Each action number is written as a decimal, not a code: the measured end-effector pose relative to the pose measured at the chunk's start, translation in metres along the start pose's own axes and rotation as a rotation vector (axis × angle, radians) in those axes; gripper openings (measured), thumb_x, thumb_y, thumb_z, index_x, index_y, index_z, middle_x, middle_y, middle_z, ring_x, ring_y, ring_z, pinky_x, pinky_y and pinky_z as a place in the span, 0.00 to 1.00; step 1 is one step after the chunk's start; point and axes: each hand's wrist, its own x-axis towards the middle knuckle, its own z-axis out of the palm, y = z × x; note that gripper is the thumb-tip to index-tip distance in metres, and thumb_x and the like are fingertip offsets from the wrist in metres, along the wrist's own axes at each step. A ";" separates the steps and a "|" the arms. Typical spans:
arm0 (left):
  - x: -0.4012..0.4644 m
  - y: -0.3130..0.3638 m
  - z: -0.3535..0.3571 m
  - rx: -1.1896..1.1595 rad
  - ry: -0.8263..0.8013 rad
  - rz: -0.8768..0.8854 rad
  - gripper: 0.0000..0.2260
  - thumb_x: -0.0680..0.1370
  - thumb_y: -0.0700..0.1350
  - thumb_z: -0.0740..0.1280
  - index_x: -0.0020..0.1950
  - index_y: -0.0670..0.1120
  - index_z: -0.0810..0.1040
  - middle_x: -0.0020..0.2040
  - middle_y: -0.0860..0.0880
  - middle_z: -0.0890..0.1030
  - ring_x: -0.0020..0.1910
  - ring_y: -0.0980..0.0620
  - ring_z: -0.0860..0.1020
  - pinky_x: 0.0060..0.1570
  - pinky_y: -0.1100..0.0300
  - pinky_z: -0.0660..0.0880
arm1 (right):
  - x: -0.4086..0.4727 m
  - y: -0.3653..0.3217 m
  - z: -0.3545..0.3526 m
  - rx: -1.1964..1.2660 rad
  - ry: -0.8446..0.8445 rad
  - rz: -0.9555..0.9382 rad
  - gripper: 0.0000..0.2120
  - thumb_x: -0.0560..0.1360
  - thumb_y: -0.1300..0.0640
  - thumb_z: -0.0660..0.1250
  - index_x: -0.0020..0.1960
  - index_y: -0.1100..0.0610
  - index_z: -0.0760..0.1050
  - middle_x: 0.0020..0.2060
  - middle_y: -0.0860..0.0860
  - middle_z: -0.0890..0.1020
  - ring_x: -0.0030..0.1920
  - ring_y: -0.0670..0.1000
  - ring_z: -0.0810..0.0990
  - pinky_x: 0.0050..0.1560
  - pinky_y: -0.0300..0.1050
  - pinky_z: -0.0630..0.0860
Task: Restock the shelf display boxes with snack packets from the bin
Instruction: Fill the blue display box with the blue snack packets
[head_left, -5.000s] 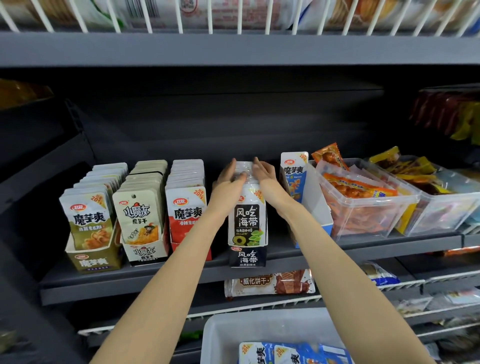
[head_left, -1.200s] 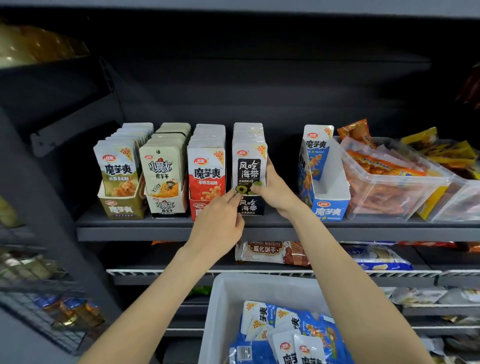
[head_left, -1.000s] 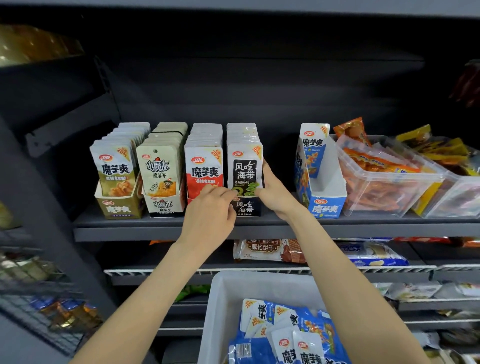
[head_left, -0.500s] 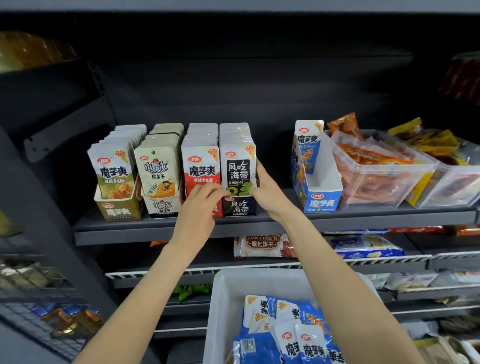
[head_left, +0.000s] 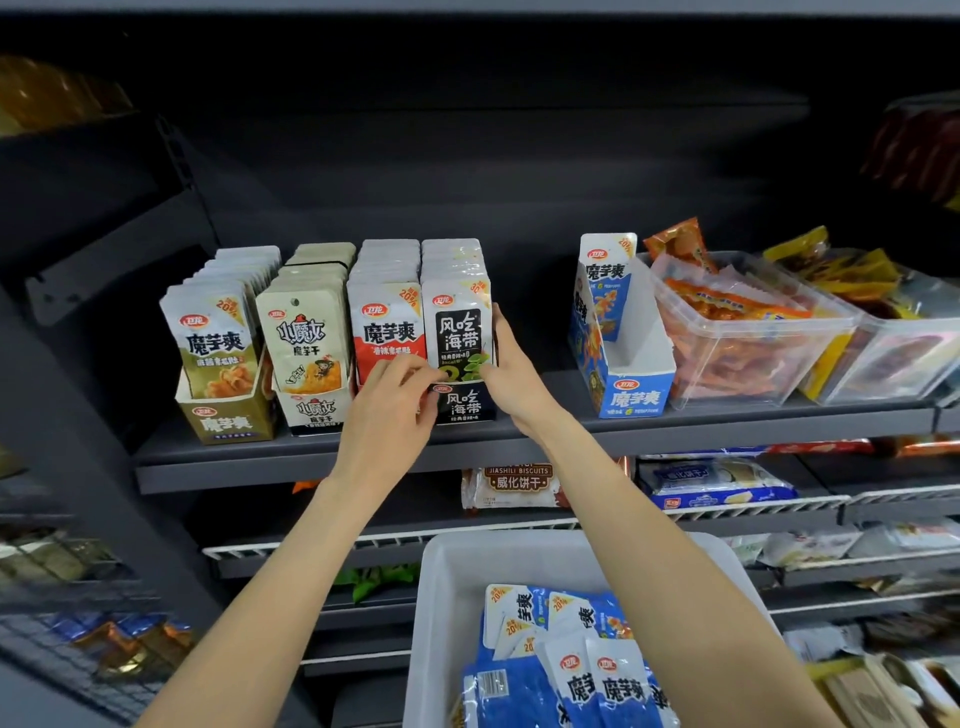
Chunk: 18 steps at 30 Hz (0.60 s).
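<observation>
A black display box (head_left: 464, 404) full of black-and-white snack packets (head_left: 457, 327) stands on the grey shelf (head_left: 727, 423), tight against the red box (head_left: 385, 332) on its left. My left hand (head_left: 387, 410) has curled fingers on the black box's front left corner. My right hand (head_left: 511, 371) grips its right side, thumb on the front packet. A blue display box (head_left: 621, 364), holding one packet at the back, stands apart to the right. The white bin (head_left: 447, 582) below holds blue packets (head_left: 587, 670).
Olive (head_left: 223, 395) and white (head_left: 311, 374) display boxes, both full, stand at the shelf's left. Clear tubs (head_left: 748, 338) of orange and yellow snacks sit on the right. Biscuit packs (head_left: 511, 483) lie on the wire shelf underneath.
The black box has slid left between my hands until it meets the red box, and the gap to the blue box has widened. My view has shifted slightly.
</observation>
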 end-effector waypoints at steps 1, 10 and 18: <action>0.000 0.002 0.000 0.012 0.019 -0.007 0.09 0.73 0.37 0.70 0.53 0.42 0.81 0.49 0.46 0.79 0.47 0.46 0.76 0.42 0.58 0.74 | -0.004 0.000 -0.001 -0.026 0.033 -0.016 0.33 0.79 0.61 0.61 0.78 0.54 0.47 0.74 0.52 0.63 0.73 0.51 0.62 0.72 0.48 0.62; -0.028 0.063 -0.010 -0.288 0.309 -0.003 0.08 0.77 0.43 0.63 0.52 0.43 0.80 0.41 0.51 0.80 0.43 0.53 0.76 0.50 0.69 0.67 | -0.117 0.017 -0.037 -0.111 0.209 -0.239 0.24 0.77 0.66 0.60 0.70 0.49 0.66 0.65 0.46 0.73 0.66 0.42 0.70 0.65 0.35 0.67; -0.116 0.106 0.040 -0.710 -0.619 -0.301 0.12 0.77 0.43 0.66 0.58 0.55 0.74 0.51 0.56 0.79 0.52 0.59 0.76 0.54 0.63 0.72 | -0.240 0.128 -0.082 -0.447 -0.149 0.267 0.18 0.78 0.63 0.63 0.67 0.55 0.71 0.61 0.50 0.78 0.62 0.48 0.76 0.61 0.35 0.68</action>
